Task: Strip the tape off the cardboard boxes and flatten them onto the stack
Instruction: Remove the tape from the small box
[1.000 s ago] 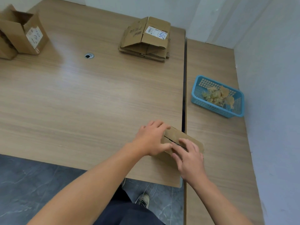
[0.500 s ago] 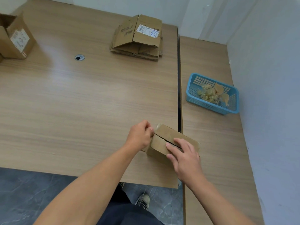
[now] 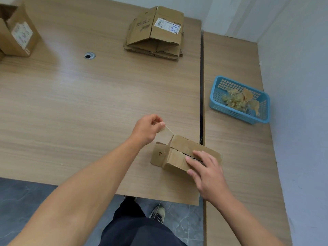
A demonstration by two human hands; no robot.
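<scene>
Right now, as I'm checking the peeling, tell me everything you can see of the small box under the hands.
The small box is brown cardboard, on the table near its front edge, beside the gap to a second table. Its top flaps are closed, a dark slit between them; its left end reads 10. The right hand presses on top, fingers across the slit. The left hand pinches a clear tape strip lifted from that end.

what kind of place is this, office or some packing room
Probably a plain office or back room used for breaking down boxes: laminate desks with a cable hole, a stack of flattened cartons, a blue basket of peeled tape scraps.
</scene>
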